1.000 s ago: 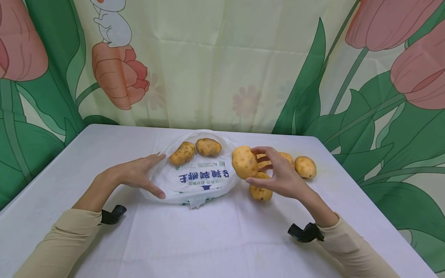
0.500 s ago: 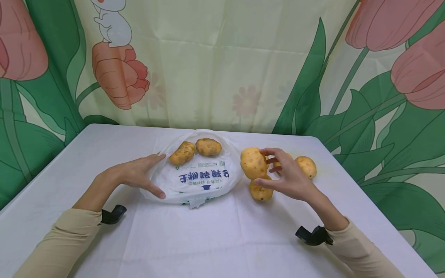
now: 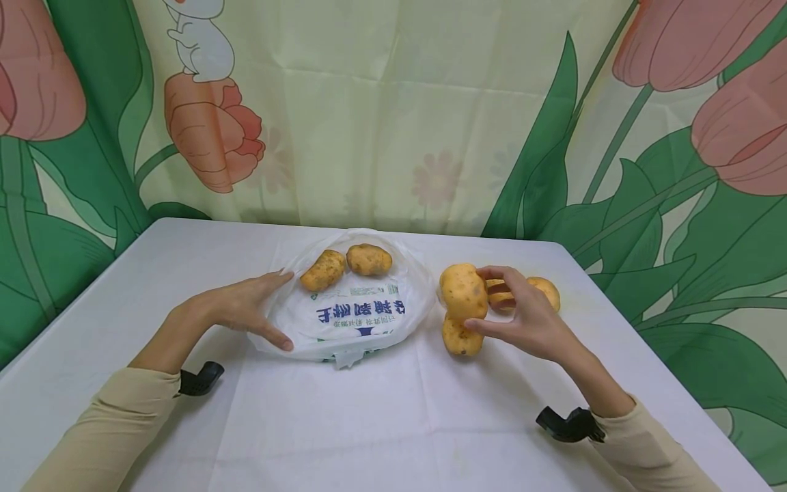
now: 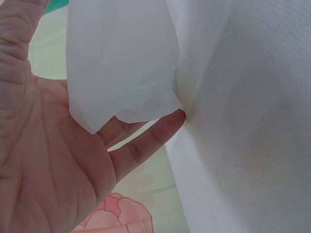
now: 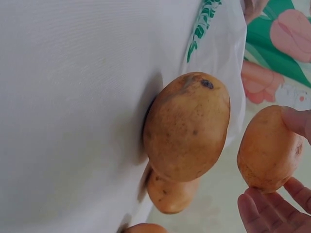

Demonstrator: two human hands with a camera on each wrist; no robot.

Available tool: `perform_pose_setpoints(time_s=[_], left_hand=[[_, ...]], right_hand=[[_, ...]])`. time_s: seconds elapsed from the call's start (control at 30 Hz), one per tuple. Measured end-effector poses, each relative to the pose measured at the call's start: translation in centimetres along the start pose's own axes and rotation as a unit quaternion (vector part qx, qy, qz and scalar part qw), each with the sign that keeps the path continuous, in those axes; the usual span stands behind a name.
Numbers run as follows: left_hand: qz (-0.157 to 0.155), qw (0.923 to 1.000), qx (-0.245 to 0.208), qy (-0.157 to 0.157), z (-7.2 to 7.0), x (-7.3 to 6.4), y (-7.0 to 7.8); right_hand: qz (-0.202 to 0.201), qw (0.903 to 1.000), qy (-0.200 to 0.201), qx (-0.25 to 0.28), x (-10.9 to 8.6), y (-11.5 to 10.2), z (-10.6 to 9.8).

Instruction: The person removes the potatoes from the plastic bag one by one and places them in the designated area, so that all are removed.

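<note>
My right hand (image 3: 525, 318) grips a yellow-brown potato (image 3: 463, 291) between thumb and fingers, to the right of the bag. In the right wrist view the gripped potato (image 5: 268, 149) appears apart from a nearer potato (image 5: 187, 127) on the cloth. My left hand (image 3: 244, 305) is at the left edge of a white plastic bag (image 3: 363, 321) with printed lettering. Its fingers are extended and spread, and in the left wrist view bag film (image 4: 121, 58) lies in front of them. Two potatoes rest in the bag, one at left (image 3: 322, 270) and another (image 3: 369, 260) beside it.
Loose potatoes lie right of the bag: one in front (image 3: 462, 336), one partly behind my right hand (image 3: 499, 295), one further right (image 3: 544, 294). A white cloth covers the table (image 3: 344, 424). A curtain (image 3: 381, 123) printed with flowers hangs behind.
My right hand has moved right with the potato, away from the bag and over the loose potatoes. The left hand and the bag have hardly moved.
</note>
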State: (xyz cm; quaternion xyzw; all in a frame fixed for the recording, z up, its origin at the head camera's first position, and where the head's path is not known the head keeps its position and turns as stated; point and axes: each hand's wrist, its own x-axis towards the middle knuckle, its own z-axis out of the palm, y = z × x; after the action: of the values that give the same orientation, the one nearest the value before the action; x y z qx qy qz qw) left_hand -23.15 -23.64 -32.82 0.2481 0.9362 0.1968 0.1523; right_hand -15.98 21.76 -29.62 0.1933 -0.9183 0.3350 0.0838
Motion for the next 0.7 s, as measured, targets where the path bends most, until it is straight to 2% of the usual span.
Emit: perform_pose_setpoints(time_s=[0.43, 0.7], left_hand=[[-0.017, 0.9998, -0.002, -0.009, -0.1, 0.0, 0.2], [-0.014, 0.9999, -0.001, -0.007, 0.0, 0.0, 0.1]], right_hand=[[0.010, 0.9996, 0.011, -0.026, -1.2, 1.3, -1.3], [0.031, 0.9978, 0.009, -0.058, -2.2, 1.8, -2.1]])
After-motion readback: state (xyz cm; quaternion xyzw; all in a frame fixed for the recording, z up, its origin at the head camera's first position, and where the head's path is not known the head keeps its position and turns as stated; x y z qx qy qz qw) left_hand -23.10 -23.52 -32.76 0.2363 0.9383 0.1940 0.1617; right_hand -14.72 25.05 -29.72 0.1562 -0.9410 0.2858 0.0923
